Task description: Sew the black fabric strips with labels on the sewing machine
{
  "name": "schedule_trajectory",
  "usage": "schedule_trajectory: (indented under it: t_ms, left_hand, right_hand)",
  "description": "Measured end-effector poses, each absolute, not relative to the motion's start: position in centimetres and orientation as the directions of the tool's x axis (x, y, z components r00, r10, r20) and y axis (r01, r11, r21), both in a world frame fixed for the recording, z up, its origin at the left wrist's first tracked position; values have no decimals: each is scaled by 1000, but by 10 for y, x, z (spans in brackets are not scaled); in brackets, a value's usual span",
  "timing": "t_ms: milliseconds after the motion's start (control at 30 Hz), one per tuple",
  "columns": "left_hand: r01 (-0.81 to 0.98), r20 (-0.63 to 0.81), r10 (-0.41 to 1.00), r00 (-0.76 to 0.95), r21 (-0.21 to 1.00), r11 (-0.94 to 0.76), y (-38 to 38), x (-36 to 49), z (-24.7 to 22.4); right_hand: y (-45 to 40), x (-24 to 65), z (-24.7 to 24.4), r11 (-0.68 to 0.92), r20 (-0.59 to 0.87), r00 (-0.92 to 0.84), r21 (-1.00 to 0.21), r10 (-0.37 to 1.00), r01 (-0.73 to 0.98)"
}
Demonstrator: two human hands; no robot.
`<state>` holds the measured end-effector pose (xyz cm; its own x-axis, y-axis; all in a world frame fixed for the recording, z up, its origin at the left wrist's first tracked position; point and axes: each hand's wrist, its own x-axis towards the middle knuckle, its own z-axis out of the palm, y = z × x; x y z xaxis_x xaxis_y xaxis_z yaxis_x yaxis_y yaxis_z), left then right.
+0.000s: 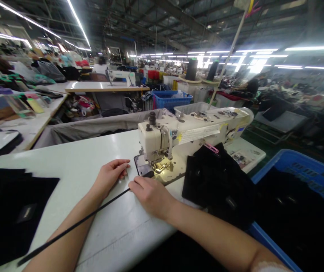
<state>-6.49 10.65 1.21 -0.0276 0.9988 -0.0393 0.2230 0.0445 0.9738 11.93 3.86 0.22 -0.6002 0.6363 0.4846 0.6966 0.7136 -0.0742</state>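
Note:
My right hand (152, 196) is closed in a pinch on a narrow black strip (105, 206) in front of the sewing machine (156, 139). The strip runs down to the lower left, across my left forearm. Beyond my right fingers a short black piece (150, 174) lies by the presser foot (160, 166), in the lamp's glow. My left hand (112, 175) rests left of the needle plate (141, 166), thumb and index finger together, the others curled. Whatever it may hold is too small to make out.
Black fabric pieces (6, 211) lie on the white table (105, 147) at left. More black fabric (218, 177) with a pink clip (211, 148) is heaped right of the machine. A blue basket (298, 162) of black cloth stands at right. Behind is a grey cloth-lined trough (94, 126).

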Motion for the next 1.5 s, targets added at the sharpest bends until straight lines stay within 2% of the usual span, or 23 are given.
schedule_trajectory:
  t_ms: [133,367,600,767,933,1133,1333,1500]
  left_hand:
    - [231,-36,999,-23,972,41,108,-65,11]
    - [217,-40,999,-32,975,46,106,-63,13]
    - [282,-29,999,-32,959,37,105,-62,18]
    - [259,-15,999,-37,965,24,104,-62,16]
    - [265,-26,999,-33,964,34,106,-62,15]
    - [262,-18,999,-29,965,25,105,-62,16]
    - [288,-26,999,-33,957,34,105,-62,16]
    - [280,-23,999,-46,959,35,101,-60,19]
  right_hand:
    - [38,122,1,688,480,-575,-86,662,721]
    - [28,111,10,751,542,-615,-46,573,659]
    - [40,121,3,676,486,-557,-100,673,730]
    - [32,113,10,734,533,-597,-70,600,675]
    - [36,124,8,700,510,-556,-135,656,702]
    - [37,128,9,746,555,-579,-121,598,655]
    - [41,126,9,732,533,-554,-202,640,651]
    - [24,116,18,767,559,-585,-156,588,622]
